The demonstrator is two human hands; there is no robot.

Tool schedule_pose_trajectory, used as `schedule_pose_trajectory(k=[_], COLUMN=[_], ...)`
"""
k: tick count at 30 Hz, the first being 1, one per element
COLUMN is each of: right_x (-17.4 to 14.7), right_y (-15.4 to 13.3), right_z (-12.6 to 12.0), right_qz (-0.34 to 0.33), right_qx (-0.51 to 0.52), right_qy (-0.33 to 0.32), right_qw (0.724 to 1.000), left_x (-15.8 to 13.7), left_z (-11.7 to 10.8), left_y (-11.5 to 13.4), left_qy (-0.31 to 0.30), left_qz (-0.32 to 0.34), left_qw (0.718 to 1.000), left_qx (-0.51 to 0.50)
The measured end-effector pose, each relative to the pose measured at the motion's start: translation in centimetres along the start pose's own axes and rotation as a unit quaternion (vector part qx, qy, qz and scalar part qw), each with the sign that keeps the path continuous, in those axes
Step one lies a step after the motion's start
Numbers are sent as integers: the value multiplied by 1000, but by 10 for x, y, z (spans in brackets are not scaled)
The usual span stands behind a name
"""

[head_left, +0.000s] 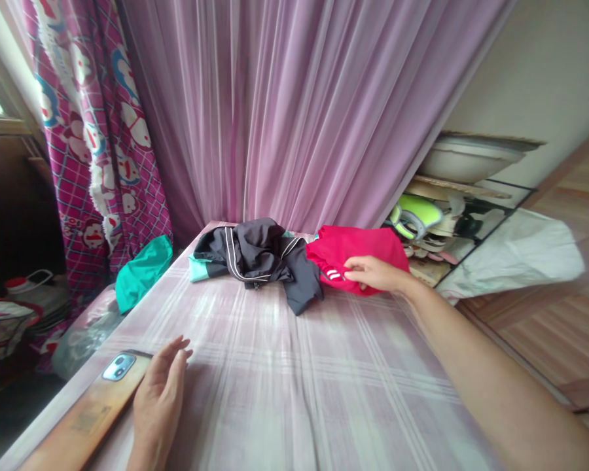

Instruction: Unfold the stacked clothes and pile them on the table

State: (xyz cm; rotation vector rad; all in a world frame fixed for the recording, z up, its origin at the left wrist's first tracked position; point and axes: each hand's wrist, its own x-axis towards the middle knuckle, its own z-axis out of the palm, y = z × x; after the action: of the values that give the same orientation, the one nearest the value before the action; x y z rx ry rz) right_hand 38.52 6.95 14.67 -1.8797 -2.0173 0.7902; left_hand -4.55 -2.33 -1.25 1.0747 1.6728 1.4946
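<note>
My right hand reaches far across the bed and pinches the edge of a red garment with white stripes, lying at the far right of the bed. Beside it to the left lies a crumpled dark grey garment with white piping, over something teal. My left hand rests flat, fingers apart, on the pink plaid bedsheet near the left edge, next to a phone lying on a wooden board.
A sheer pink curtain hangs behind the bed, and a cartoon-print curtain at the left. A teal cloth lies off the left edge. Shelves with shoes and a white bag stand at the right.
</note>
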Motion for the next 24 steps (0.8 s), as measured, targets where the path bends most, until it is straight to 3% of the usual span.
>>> schedule_pose_trajectory(k=[2,3,7,9,12,15,19,21,24], right_x=[-20,-26,-19,-10,-2,-5,-36,-62,-98], right_y=[-3,-4,1,7,10,0,-22,-30,-30], right_z=[8,11,24,34,53,66,53,37,16], right_qz=[-26,-32,-61,-55,-8,10,-16,-27,-12], right_qx=[69,77,-23,-94,-187,-250,-261,-241,-141], right_qy=[-118,-124,92,104,26,2,-5,-68,-245], right_qw=[990,989,994,989,982,968,965,968,959], left_x=[1,1,4,5,6,6,7,8,9], left_z=[1,1,2,2,3,2,1,1,1], left_y=[1,1,0,0,1,1,1,1,-1], left_qy=[-4,-7,-9,-4,-4,-8,-12,-16,-17], left_qz=[1,1,4,6,10,17,20,19,26], left_qw=[1000,1000,999,999,999,999,999,999,999], left_qx=[-9,-16,-39,-42,-44,-42,-32,-25,-11])
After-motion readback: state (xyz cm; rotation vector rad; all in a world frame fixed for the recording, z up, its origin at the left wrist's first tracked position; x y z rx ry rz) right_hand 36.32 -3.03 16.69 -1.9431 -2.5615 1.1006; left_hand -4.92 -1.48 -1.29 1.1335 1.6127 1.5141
